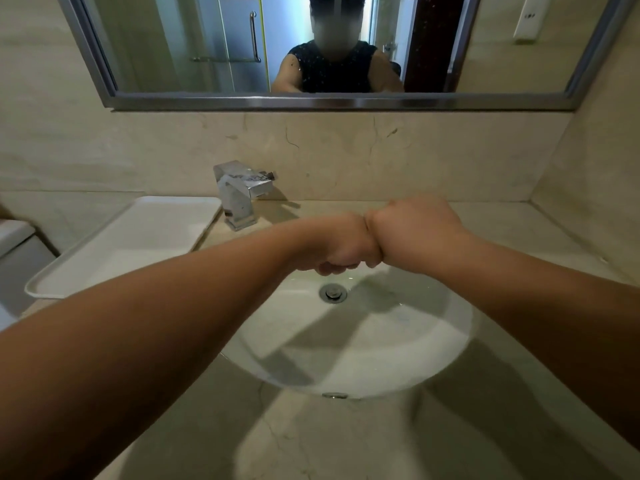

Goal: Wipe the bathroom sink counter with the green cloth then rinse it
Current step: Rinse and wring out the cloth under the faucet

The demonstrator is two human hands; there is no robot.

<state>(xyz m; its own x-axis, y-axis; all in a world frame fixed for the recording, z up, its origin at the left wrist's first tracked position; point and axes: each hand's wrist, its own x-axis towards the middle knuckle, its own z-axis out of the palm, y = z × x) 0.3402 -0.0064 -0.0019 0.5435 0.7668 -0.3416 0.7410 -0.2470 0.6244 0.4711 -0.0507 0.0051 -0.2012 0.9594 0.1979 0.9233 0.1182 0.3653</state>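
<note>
My left hand (341, 249) and my right hand (417, 230) are both closed into fists. They press knuckle to knuckle above the back of the oval white sink (398, 344), just beyond the drain (333, 293). No green cloth shows anywhere in view, and nothing sticks out of either fist. The beige marble counter (311, 441) surrounds the basin. The chrome faucet (242, 195) stands behind and left of my hands; no water runs from it.
A white rectangular tray (131, 244) lies on the counter left of the faucet. A mirror (329, 50) hangs on the back wall and reflects a person. The side wall closes the counter on the right. A white fixture (14, 244) sits at the far left.
</note>
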